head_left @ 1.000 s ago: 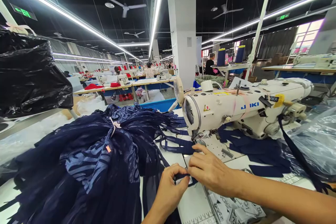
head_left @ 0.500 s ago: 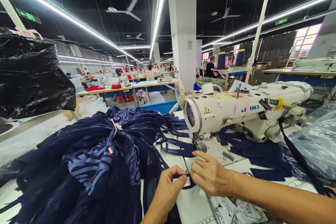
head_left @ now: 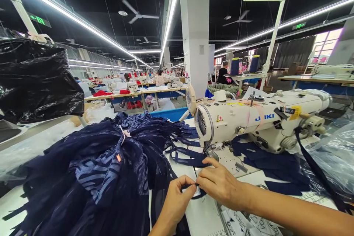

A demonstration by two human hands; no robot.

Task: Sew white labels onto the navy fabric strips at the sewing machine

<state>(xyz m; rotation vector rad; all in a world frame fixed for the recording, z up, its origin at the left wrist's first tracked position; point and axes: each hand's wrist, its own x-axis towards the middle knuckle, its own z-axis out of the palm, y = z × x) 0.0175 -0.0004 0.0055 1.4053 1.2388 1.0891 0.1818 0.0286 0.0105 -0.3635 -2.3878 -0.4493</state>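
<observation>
My left hand [head_left: 178,197] pinches the end of a narrow dark strip [head_left: 199,194] in front of the sewing machine [head_left: 235,120]. Close beside it, my right hand [head_left: 217,182] has its fingers on the same strip, with the fingertips of both hands almost touching. A small white label [head_left: 195,191] shows partly between the hands. More navy straps [head_left: 190,158] run from under the machine's needle area toward the left. The strip's very end is hidden by my fingers.
A large navy garment bundle [head_left: 96,177] covers the left side. Cut navy pieces [head_left: 271,162] lie under the machine arm, printed white labels [head_left: 240,221] at the front. A black plastic bag [head_left: 38,81] stands at the left, clear plastic [head_left: 334,155] at the right. People sit farther back.
The view has shifted slightly, so the surroundings sit a little lower and to the right. My right hand's fingers have moved slightly left, closer to my left fingertips.
</observation>
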